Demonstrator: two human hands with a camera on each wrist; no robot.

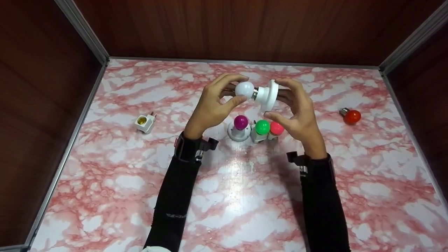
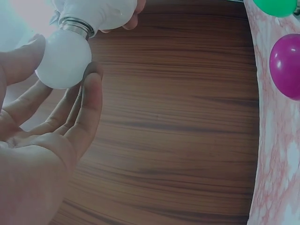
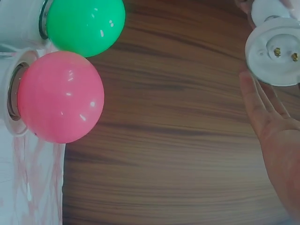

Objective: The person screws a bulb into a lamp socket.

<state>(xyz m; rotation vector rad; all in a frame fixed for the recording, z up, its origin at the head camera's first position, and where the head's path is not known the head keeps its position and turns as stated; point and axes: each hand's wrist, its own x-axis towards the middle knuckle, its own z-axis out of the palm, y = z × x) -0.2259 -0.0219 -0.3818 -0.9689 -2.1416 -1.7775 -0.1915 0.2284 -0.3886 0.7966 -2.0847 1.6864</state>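
Observation:
My left hand (image 1: 211,105) pinches a white light bulb (image 1: 244,90) between thumb and fingers, above the table. The bulb's metal screw base points right into the mouth of a white lamp holder (image 1: 269,96), with part of the thread still showing. My right hand (image 1: 301,113) holds this holder by the rim of its round base. In the left wrist view, fingers surround the bulb (image 2: 63,61). Two brass contacts show on the underside of the holder (image 3: 265,68) in the right wrist view. How deep the thread sits inside is hidden.
Below the hands stand a purple bulb (image 1: 240,122) in a round white holder, a green bulb (image 1: 262,127) and a pink bulb (image 1: 276,128) in white sockets. A white plug-in socket (image 1: 145,123) lies left, a loose red bulb (image 1: 352,117) right. Wooden panels (image 1: 224,31) enclose the marbled table (image 1: 238,210).

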